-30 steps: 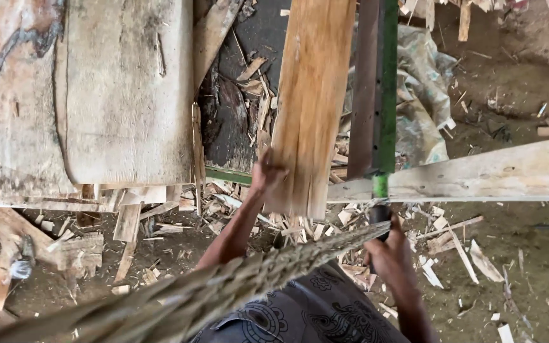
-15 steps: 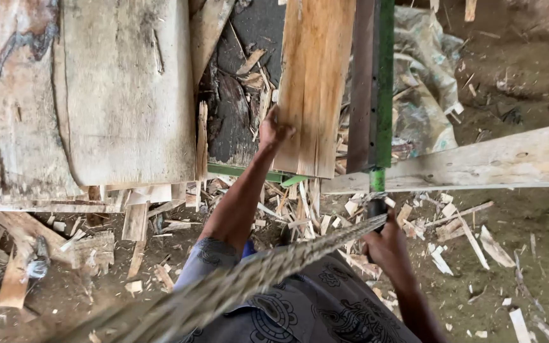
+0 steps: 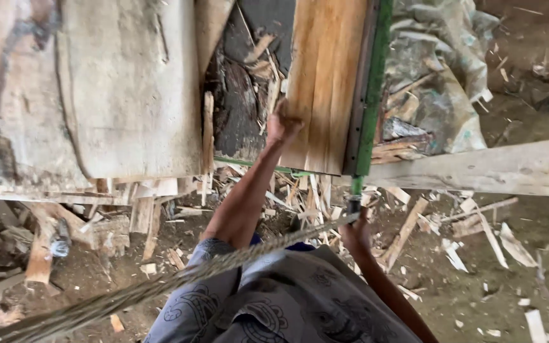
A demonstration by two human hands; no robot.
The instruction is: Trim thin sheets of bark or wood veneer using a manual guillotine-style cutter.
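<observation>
While the left hand (image 3: 282, 125) grips the upright plank (image 3: 322, 82), the right hand (image 3: 355, 230) clasps the vertical green frame (image 3: 368, 101).

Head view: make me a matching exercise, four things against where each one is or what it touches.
Things:
1. left hand
2. right hand
3. pale beam
4. grey slab

Places:
A. runs out to the right edge
B. at the lower end of the green-edged tool
C. fills the upper left
D. pressed on the light plank

Pairs: 1-D, 2-B, 3-A, 4-C
</observation>
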